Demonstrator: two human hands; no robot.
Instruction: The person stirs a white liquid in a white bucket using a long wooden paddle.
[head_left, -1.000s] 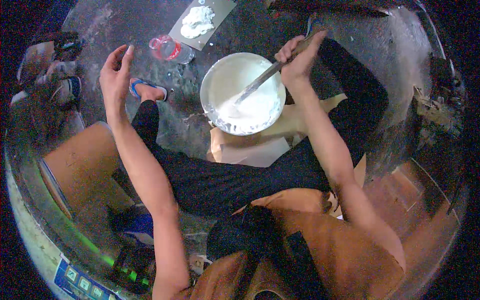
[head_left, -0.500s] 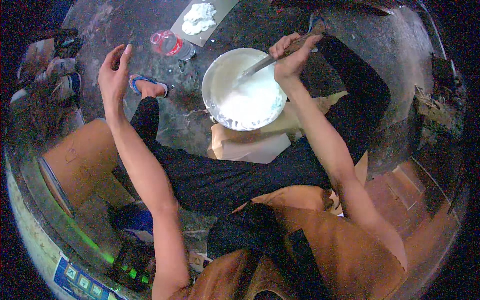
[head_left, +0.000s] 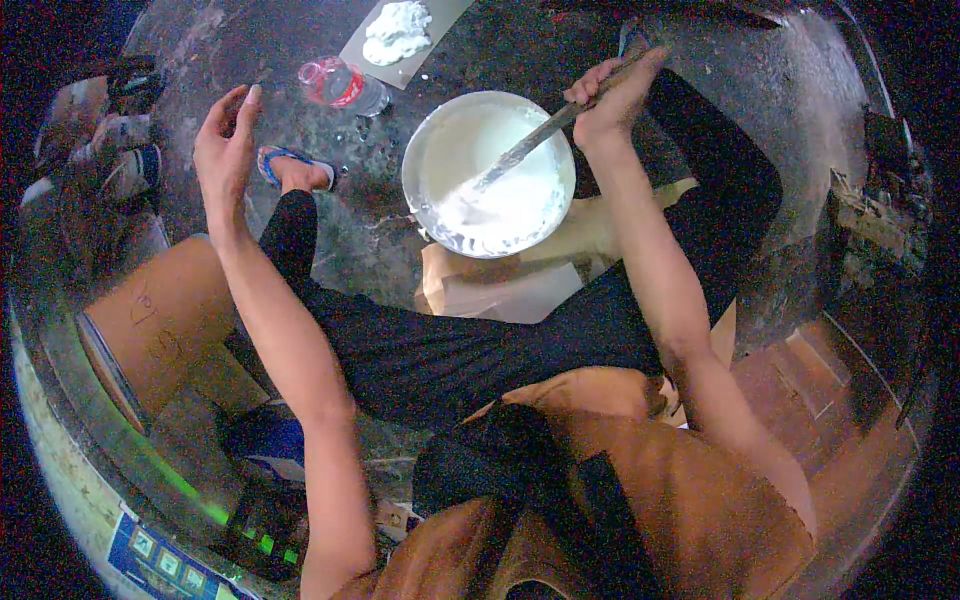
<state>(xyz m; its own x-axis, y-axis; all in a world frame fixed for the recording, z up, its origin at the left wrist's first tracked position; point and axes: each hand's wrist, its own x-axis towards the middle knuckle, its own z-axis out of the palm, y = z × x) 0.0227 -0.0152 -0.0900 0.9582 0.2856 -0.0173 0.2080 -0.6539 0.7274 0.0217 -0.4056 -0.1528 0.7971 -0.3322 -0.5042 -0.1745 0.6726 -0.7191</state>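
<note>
I'm clamping my right hand (head_left: 615, 108) around the upper part of a long flat stick (head_left: 540, 135), the fingers wrapping it, and its lower end is dipping into white paste (head_left: 485, 212). The paste is filling part of a round white tub (head_left: 411, 190), which is sitting on the dark floor (head_left: 370, 210) in front of me, between my legs; white smears are coating its inner wall. My left hand (head_left: 228, 145) is hanging in the air, well apart from the right one, thumb and fingers spreading, nearest to my foot in a blue flip-flop (head_left: 268, 168). A cardboard sheet (head_left: 510, 295) is lying by the tub's near edge, partly showing under it. Past the tub, a clear plastic bottle (head_left: 372, 98) with red on it is resting near a flat board (head_left: 445, 20) that's carrying a white lump (head_left: 397, 33); whether the bottle is standing or lying, I'm not managing to tell. A cardboard box (head_left: 165, 310) is sitting on my left.
</note>
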